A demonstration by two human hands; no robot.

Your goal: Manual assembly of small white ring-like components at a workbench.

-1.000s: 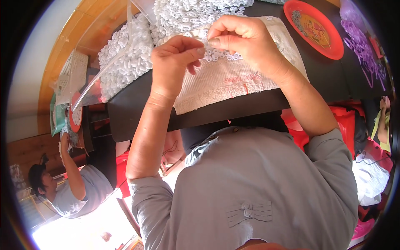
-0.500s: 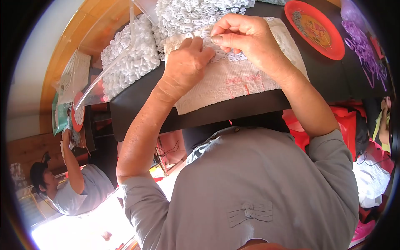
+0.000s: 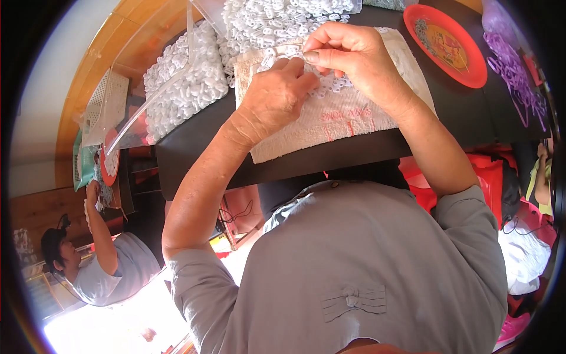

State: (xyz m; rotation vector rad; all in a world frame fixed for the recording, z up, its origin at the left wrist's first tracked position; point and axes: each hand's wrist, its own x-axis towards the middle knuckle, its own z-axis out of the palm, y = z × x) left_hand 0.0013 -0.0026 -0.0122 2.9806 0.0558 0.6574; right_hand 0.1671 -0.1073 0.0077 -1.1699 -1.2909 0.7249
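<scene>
1. My left hand (image 3: 272, 97) lies palm-down on the cream terry-cloth towel (image 3: 354, 118). Its fingers are curled together and press on the small white plastic ring pieces (image 3: 333, 85) scattered there. I cannot tell whether any piece is clamped under them.
2. My right hand (image 3: 348, 53) hovers just above and touching the left. Its thumb and forefinger are pinched shut on one small white piece at the towel's upper left; the piece itself is mostly hidden.
3. The towel lies flat across the black tabletop (image 3: 188, 147), with its near edge at the table's front rim.
4. Just beyond the towel sits a large heap of the same white pieces (image 3: 277, 17), touching the towel's far edge.
5. To the left, a clear plastic bag (image 3: 177, 82) holds more white pieces and rests on the table.
6. A round red plastic plate (image 3: 445, 44) lies to the right of the towel, apart from it.
7. Purple plastic loops (image 3: 513, 65) lie further right.
8. Another person in a grey shirt (image 3: 112, 265) works at lower left, well apart from my hands.
</scene>
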